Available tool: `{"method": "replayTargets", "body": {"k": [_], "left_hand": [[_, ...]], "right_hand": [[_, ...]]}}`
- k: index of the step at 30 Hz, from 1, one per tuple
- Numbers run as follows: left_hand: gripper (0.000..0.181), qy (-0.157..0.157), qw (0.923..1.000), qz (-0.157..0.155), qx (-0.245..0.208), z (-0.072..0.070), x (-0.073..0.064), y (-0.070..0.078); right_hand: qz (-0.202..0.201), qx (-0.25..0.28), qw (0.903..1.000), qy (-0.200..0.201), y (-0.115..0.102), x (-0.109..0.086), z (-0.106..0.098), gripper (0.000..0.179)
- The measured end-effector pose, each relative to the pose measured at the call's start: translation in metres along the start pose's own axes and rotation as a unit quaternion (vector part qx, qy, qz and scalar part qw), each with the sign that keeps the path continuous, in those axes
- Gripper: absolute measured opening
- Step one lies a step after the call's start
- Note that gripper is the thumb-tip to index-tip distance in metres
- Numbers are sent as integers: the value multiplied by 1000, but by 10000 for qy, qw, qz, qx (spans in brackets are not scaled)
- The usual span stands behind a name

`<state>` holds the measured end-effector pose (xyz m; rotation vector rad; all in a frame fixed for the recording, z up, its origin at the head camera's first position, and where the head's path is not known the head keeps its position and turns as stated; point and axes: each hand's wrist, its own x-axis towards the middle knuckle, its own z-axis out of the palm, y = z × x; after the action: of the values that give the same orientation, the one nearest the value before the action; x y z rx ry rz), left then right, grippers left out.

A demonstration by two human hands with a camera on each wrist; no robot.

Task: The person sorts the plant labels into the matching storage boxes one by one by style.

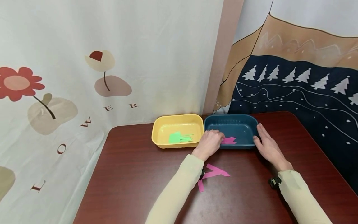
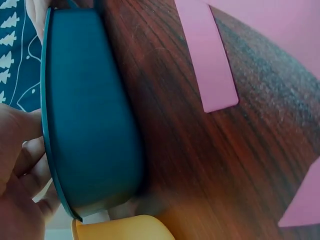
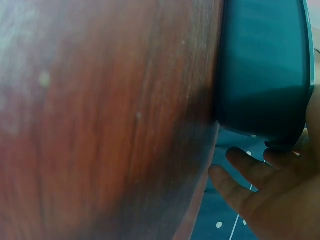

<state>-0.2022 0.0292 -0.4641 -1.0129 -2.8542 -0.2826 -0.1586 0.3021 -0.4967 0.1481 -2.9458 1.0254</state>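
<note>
My left hand point(image 1: 210, 142) reaches over the front left of a dark blue tray point(image 1: 248, 146), its fingers bent down inside. Pink strips point(image 1: 229, 141) lie in the tray right beside those fingers. In the left wrist view the tray wall point(image 2: 92, 100) hides the fingertips, so whether they pinch a strip does not show. My right hand point(image 1: 269, 148) rests against the tray's right side with fingers extended; the right wrist view shows its fingers point(image 3: 252, 167) spread by the tray's end. More pink strips point(image 1: 213, 173) lie on the table in front, partly behind my left wrist.
A yellow tray point(image 1: 155, 141) stands directly left of the blue one, holding green pieces point(image 1: 174, 137), some of them thin strips. Both trays sit near the back edge of the dark wooden table point(image 1: 126, 174). Printed curtains point(image 1: 167, 56) hang behind and beside it.
</note>
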Motion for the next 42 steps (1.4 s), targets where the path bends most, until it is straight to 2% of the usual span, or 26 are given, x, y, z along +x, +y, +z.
{"method": "replayTargets", "body": {"k": [6, 10, 15, 21, 27, 34, 42], "left_hand": [[22, -12, 9999, -145, -92, 1, 0, 1], [26, 125, 9994, -264, -169, -2, -4, 0], [24, 585, 9982, 37, 130, -9, -17, -4], [19, 1042, 9934, 416, 226, -18, -47, -14], [19, 902, 9934, 692, 138, -21, -77, -23], [19, 555, 9926, 991, 438, -16, -104, -31], [19, 347, 9924, 1027, 586, -12, -129, -36]], "right_hand": [[14, -5, 10000, -31, -1, 0, 0, 67], [36, 5, 10000, -53, -1, 0, 0, 67], [28, 28, 10000, -55, -2, 1, -1, 67], [-24, 0, 10000, -49, -3, 2, 0, 67], [-20, 49, 10000, -81, -2, 0, -1, 67], [-37, 66, 9999, -79, -2, -1, -1, 67], [-81, 67, 9999, -75, -2, -2, -1, 67]]}}
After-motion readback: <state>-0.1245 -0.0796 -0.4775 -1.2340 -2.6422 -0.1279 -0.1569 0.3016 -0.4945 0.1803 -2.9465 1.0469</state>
